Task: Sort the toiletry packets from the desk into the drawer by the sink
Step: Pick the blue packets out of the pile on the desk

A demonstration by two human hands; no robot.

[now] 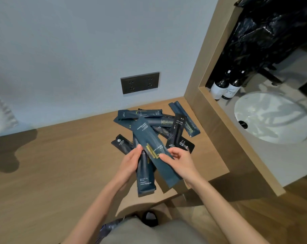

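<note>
While both hands work above the light-brown wooden desk [61,155], the job looks to be at its gathering stage: packets are being picked up and matched, and none has gone anywhere near a drawer. I take the dark grey double wall socket [140,83] as my marker.

Directly below it, a loose heap of dark blue and black foil toiletry packets [159,120] lies on the desk, crossing one another. A black one lettered TOOTH BRUSH [178,131] sits at the heap's right edge.

Further below the socket, nearer the person, 2 packets are lifted off the desk. The right hand [181,162] pinches a long teal foil packet with a gold mark [149,138], thumb on top and fingers curled behind. The left hand [130,163] is wrapped round a narrower dark packet with pale lettering [145,180], its thumb tip touching the teal one's edge.

Right of the socket, past a wooden partition, is the white round sink basin [272,117]. No drawer shows, so I cannot say whether it is open.

Next, I judge, the pair must be stacked into one hand, carried towards the sink, and the drawer found.
</note>
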